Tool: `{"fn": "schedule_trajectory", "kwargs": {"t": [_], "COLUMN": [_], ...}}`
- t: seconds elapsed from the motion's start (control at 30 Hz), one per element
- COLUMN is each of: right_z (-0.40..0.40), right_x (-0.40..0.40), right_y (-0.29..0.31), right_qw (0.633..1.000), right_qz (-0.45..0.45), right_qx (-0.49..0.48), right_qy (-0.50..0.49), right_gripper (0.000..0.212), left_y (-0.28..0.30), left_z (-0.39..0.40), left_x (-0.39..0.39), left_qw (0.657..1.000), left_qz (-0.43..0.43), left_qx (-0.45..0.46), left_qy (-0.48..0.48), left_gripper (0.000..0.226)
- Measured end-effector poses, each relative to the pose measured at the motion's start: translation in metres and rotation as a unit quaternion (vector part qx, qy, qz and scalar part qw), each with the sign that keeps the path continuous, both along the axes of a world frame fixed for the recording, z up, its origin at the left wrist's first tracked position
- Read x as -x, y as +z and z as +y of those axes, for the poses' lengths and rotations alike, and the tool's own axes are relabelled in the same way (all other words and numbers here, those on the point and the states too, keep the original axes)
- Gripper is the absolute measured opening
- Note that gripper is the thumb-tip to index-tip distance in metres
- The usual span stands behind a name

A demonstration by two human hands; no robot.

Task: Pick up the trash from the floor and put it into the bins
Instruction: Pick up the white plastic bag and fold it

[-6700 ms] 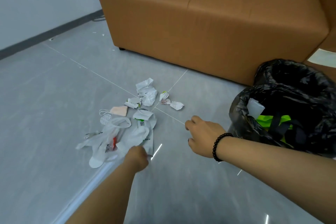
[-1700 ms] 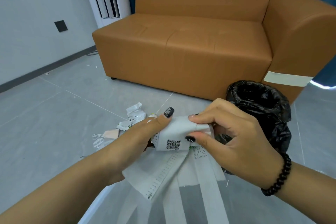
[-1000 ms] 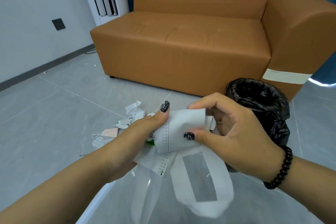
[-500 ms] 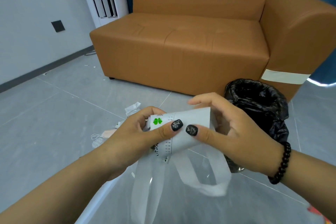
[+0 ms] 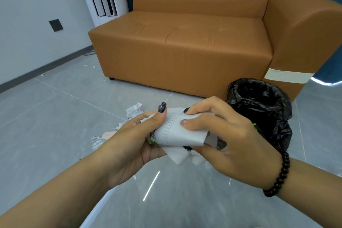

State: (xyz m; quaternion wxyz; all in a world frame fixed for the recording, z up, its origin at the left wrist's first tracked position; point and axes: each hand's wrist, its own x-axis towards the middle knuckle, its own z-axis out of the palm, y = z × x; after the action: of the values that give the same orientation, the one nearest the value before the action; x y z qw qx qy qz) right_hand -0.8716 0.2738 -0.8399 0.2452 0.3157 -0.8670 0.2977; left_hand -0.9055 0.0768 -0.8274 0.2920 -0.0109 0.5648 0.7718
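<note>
Both hands, left hand [image 5: 129, 146] & right hand [image 5: 227, 139], grip a folded white printed plastic wrapper [image 5: 177, 131] beside the black-bagged bin [image 5: 262, 109]; not yet binned. White paper scraps [image 5: 134, 112] remain on grey tile floor [image 5: 55, 113].

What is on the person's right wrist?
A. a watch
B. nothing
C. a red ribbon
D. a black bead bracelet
D: a black bead bracelet circles the wrist behind the right hand, which grips the white paper.

Glossy floor [image 5: 55, 116]; matt paper wrapper [image 5: 177, 133]
</note>
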Motion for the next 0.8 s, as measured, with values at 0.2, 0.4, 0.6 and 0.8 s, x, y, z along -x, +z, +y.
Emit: {"fn": "schedule_trajectory", "kwargs": {"t": [0.2,0.4,0.6,0.8], "right_z": [0.001,-0.011,-0.031,-0.021], "right_x": [0.001,-0.004,-0.008,-0.003], "right_y": [-0.001,0.002,-0.004,0.002], "right_qw": [0.999,0.926,0.796,0.753], "right_qz": [-0.019,-0.306,-0.424,-0.433], "right_qx": [-0.040,0.220,0.431,0.491], "right_qy": [0.004,-0.002,-0.010,-0.069], "right_gripper": [0.034,0.052,0.034,0.033], "left_y": [-0.003,-0.003,-0.014,-0.016], "left_z": [-0.004,-0.001,0.003,0.012], "left_x": [0.003,0.003,-0.001,0.000], "left_qw": [1.000,0.995,0.990,0.992], "left_qz": [-0.001,0.036,0.050,0.058], "left_qx": [-0.017,-0.022,-0.051,-0.012], "left_qy": [0.022,0.094,0.125,0.109], "left_gripper": [0.041,0.052,0.045,0.046]}}
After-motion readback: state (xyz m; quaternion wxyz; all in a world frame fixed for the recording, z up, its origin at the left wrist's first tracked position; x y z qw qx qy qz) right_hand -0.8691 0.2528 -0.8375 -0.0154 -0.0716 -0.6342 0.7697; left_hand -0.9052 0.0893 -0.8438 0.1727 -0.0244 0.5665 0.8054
